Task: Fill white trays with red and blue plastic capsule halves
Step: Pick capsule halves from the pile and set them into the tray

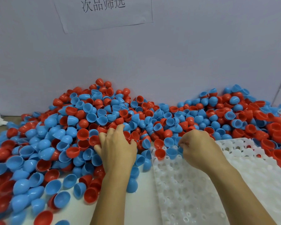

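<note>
progress minimal: white perforated plastic tray [201, 192] holds two halves, one red, one blue, at its far edge. left hand [118, 148] rakes the red and blue capsule-half pile [104, 114], fingers curled; right hand [199, 148] pinches something small, identity unclear.

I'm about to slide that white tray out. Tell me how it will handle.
The white tray looks thin and translucent, so probably light and somewhat floppy. The red half and blue half seated at its far edge may tip out if it flexes.
</note>
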The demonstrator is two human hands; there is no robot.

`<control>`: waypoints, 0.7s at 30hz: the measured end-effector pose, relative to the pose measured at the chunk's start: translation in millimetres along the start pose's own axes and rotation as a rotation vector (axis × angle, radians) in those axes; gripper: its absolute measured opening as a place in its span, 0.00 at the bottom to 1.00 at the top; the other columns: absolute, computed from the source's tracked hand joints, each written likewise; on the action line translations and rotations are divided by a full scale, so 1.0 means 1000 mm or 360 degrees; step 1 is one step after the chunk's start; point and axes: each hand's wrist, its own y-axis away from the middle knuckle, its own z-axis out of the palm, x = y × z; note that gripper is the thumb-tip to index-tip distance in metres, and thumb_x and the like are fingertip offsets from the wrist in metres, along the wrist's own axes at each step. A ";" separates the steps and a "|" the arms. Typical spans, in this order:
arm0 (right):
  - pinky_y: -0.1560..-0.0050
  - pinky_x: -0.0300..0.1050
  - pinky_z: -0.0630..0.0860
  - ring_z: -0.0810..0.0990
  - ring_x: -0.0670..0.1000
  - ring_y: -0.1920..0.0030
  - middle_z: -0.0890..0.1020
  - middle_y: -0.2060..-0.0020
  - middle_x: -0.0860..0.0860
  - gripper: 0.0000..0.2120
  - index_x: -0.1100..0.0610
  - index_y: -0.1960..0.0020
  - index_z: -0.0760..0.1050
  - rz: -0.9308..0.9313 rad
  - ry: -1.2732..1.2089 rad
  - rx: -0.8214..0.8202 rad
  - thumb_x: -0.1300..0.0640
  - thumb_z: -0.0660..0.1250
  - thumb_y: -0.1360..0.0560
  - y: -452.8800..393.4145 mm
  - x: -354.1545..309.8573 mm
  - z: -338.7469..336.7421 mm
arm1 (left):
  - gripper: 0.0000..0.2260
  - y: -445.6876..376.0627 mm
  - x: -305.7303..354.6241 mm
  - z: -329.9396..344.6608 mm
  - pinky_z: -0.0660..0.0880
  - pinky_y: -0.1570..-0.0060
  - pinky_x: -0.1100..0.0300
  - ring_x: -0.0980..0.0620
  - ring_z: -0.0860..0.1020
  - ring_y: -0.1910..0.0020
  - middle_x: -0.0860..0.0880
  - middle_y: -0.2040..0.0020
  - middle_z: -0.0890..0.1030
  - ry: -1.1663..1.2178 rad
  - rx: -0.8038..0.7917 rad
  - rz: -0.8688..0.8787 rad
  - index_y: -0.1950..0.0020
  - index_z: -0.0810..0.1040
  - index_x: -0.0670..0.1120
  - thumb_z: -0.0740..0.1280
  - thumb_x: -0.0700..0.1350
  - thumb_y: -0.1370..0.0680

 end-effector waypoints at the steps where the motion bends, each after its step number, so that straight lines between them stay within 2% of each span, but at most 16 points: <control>1: 0.54 0.53 0.83 0.81 0.52 0.59 0.84 0.58 0.51 0.09 0.54 0.54 0.84 0.0002 -0.0014 0.0002 0.63 0.66 0.24 0.000 0.000 0.000 | 0.22 0.000 0.001 0.000 0.63 0.37 0.49 0.48 0.65 0.33 0.52 0.34 0.74 0.0014 0.0008 0.0028 0.27 0.71 0.56 0.70 0.50 0.21; 4: 0.56 0.54 0.83 0.81 0.53 0.60 0.84 0.59 0.53 0.08 0.57 0.57 0.83 0.0009 -0.0047 0.0003 0.64 0.65 0.25 0.000 0.000 0.000 | 0.19 -0.001 0.005 -0.005 0.63 0.35 0.50 0.48 0.64 0.32 0.50 0.34 0.72 0.0047 0.0115 0.0121 0.31 0.75 0.55 0.70 0.46 0.21; 7: 0.58 0.55 0.83 0.80 0.53 0.62 0.83 0.62 0.54 0.09 0.58 0.59 0.82 0.0019 -0.0070 0.0000 0.64 0.64 0.25 0.001 0.000 0.000 | 0.19 -0.005 0.005 -0.025 0.63 0.35 0.47 0.44 0.63 0.32 0.48 0.32 0.70 0.0050 0.0376 0.0138 0.33 0.77 0.55 0.72 0.48 0.23; 9: 0.59 0.55 0.82 0.80 0.54 0.63 0.82 0.64 0.54 0.09 0.58 0.61 0.81 0.0016 -0.0097 -0.0004 0.64 0.64 0.25 0.003 0.000 -0.002 | 0.21 -0.014 -0.001 -0.044 0.64 0.37 0.43 0.40 0.63 0.31 0.46 0.30 0.68 -0.0016 0.0506 0.0048 0.32 0.76 0.55 0.73 0.51 0.25; 11: 0.61 0.54 0.81 0.80 0.55 0.63 0.81 0.66 0.55 0.10 0.58 0.63 0.80 0.0023 -0.0123 -0.0012 0.64 0.64 0.25 0.004 0.000 -0.003 | 0.27 -0.031 -0.009 -0.060 0.65 0.37 0.38 0.35 0.61 0.29 0.44 0.26 0.63 -0.0163 0.0374 -0.0093 0.27 0.70 0.57 0.73 0.57 0.25; 15: 0.62 0.52 0.80 0.79 0.55 0.64 0.79 0.67 0.54 0.11 0.58 0.64 0.78 0.0046 -0.0161 -0.0024 0.65 0.63 0.25 0.005 -0.001 -0.004 | 0.39 -0.070 -0.015 -0.057 0.62 0.32 0.29 0.28 0.51 0.24 0.41 0.20 0.47 -0.0417 -0.0239 -0.0261 0.19 0.51 0.61 0.68 0.66 0.24; 17: 0.63 0.49 0.78 0.78 0.53 0.65 0.78 0.68 0.53 0.12 0.57 0.65 0.77 0.0060 -0.0175 -0.0026 0.64 0.63 0.24 0.005 -0.002 -0.004 | 0.43 -0.081 -0.018 -0.044 0.59 0.32 0.26 0.27 0.47 0.23 0.41 0.19 0.41 -0.0594 -0.0336 -0.0243 0.19 0.45 0.61 0.67 0.67 0.25; 19: 0.64 0.48 0.78 0.77 0.53 0.66 0.78 0.69 0.52 0.13 0.56 0.66 0.76 0.0066 -0.0189 -0.0026 0.64 0.63 0.24 0.005 -0.002 -0.005 | 0.48 -0.090 -0.021 -0.036 0.58 0.32 0.25 0.25 0.44 0.23 0.41 0.19 0.35 -0.0586 -0.0348 -0.0255 0.19 0.41 0.62 0.71 0.66 0.27; 21: 0.66 0.47 0.76 0.77 0.52 0.66 0.77 0.69 0.51 0.13 0.55 0.66 0.75 0.0078 -0.0198 -0.0024 0.63 0.63 0.24 0.005 -0.001 -0.005 | 0.52 -0.098 -0.023 -0.032 0.58 0.32 0.25 0.24 0.44 0.24 0.42 0.20 0.34 -0.0529 -0.0358 -0.0302 0.20 0.38 0.62 0.74 0.65 0.29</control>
